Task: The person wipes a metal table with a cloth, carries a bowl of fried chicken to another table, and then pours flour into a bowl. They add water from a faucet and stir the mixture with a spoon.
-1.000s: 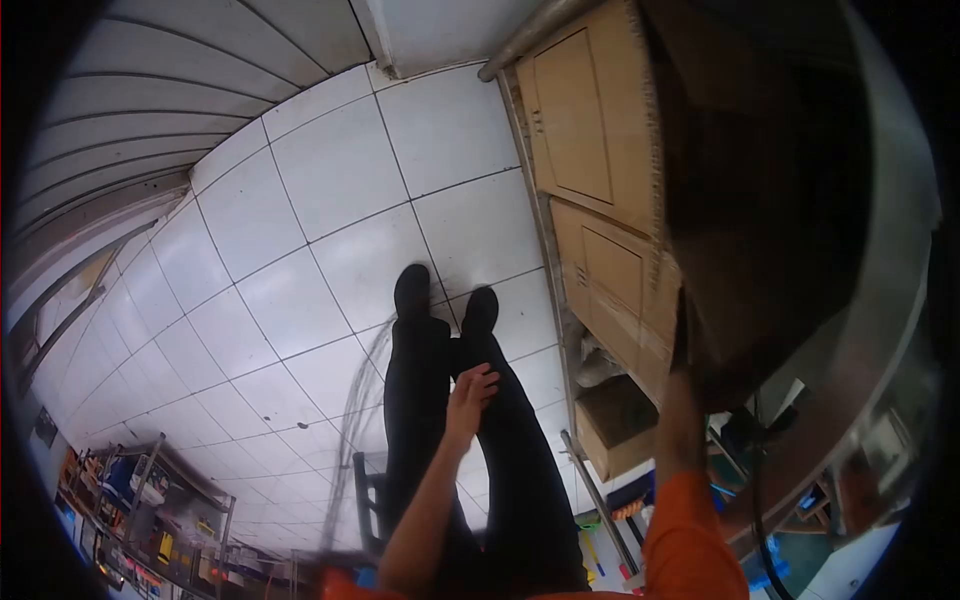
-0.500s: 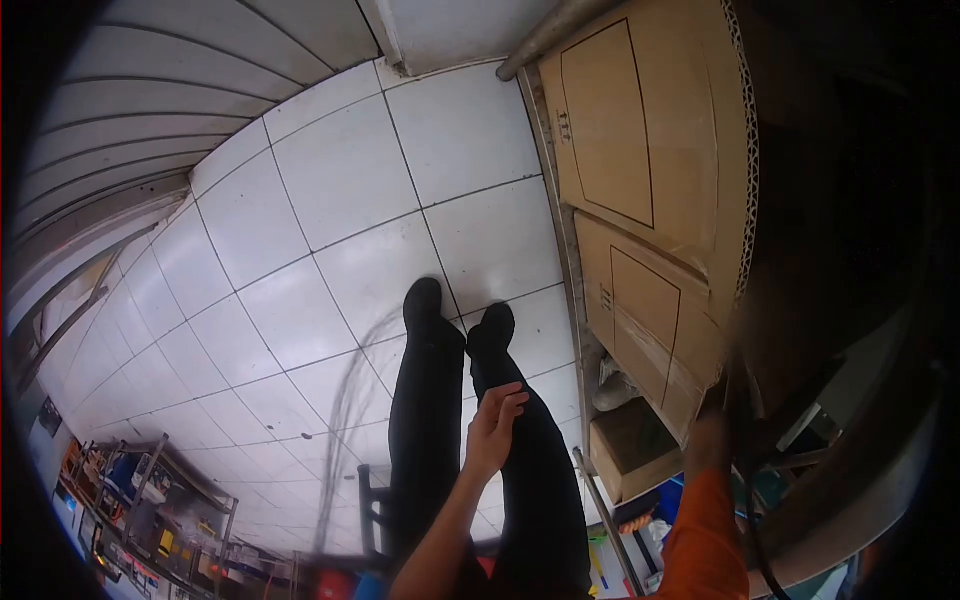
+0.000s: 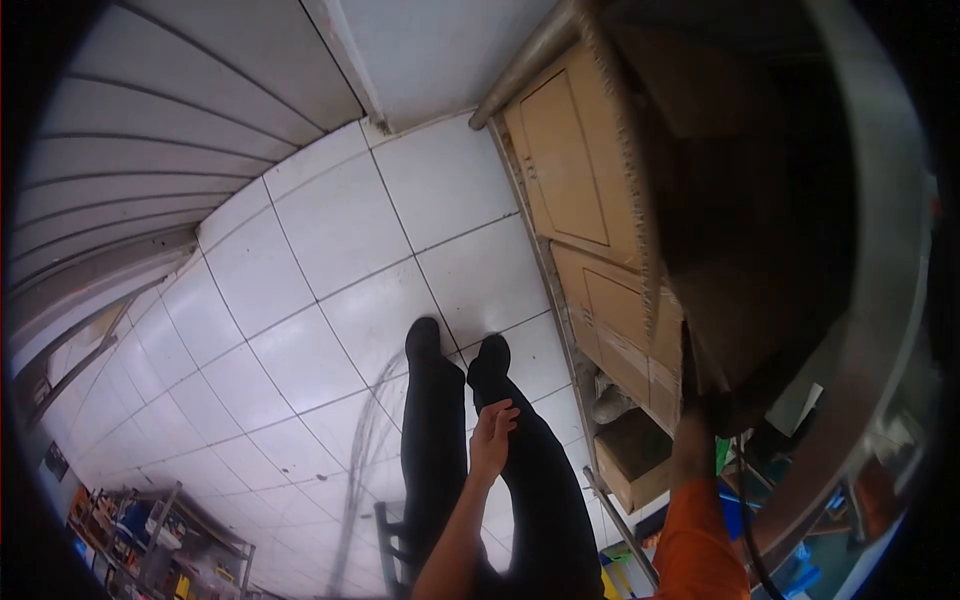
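Observation:
My left hand [image 3: 492,438] hangs in front of my dark trousers, its fingers loosely bent and holding nothing. The forearm is bare. On the right, my right arm in an orange sleeve [image 3: 697,535] reaches to the near corner of a large open cardboard box [image 3: 572,165]. My right hand [image 3: 693,438] is in shadow at that corner, with its fingers hidden, so its grip does not show. Dark inner walls and a flap of the box are visible. Its printed outer side faces the white floor tiles.
A smaller brown box [image 3: 632,450] sits low beside the large one. A curved metal edge [image 3: 850,440] runs down the right. Cluttered metal shelving [image 3: 165,535] stands lower left, near a dark stool [image 3: 390,540]. A ridged shutter [image 3: 200,110] is upper left.
The view has shifted, and more of the large box's inside shows. The box's outer side looks narrower. My left hand stays low and loosely bent; my right hand remains by the box corner.

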A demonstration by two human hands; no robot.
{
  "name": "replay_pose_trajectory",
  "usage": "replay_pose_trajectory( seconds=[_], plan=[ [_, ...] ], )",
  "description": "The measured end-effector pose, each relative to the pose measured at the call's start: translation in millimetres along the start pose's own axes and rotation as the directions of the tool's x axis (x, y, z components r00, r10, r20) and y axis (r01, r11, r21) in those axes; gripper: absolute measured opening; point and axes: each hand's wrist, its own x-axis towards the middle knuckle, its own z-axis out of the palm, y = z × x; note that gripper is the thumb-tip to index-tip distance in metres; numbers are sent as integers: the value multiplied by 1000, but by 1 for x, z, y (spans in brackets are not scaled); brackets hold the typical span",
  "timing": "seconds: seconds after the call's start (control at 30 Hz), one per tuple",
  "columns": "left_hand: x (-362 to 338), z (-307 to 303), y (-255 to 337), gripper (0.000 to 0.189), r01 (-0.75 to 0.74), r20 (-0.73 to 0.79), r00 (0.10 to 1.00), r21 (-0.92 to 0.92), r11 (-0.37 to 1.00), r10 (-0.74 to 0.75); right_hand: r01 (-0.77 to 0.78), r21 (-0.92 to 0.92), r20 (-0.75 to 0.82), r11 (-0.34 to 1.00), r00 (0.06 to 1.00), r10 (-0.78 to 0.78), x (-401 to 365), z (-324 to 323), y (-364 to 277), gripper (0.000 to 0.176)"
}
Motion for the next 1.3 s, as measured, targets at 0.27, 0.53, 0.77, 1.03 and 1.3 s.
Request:
replay_pose_trajectory(
  seconds=[0.27,0.53,0.77,1.03,1.3],
  plan=[
    [-35,-40,9,48,78,72,995,-213,974,-64,-14,57,-115,998,993,21,-32,26,-49,37],
    [-141,-118,71,51,-62,-94,996,-729,681,-10,40,286,-316,958,947,55,-156,27,-134,35],
    [-145,-209,44,84,-537,267,840,284,795,472,226,339,-361,913,928,-95,-301,-53,-259,38],
    [-203,34,178,86,-916,943,330,313,251,29,315,378,4,870,940,-342,-362,-10,-209,24],
    [-206,152,226,82,-996,609,-33,47,78,-792,-33,708,64,705,998,-18,-437,-138,-256,43]
  ],
)
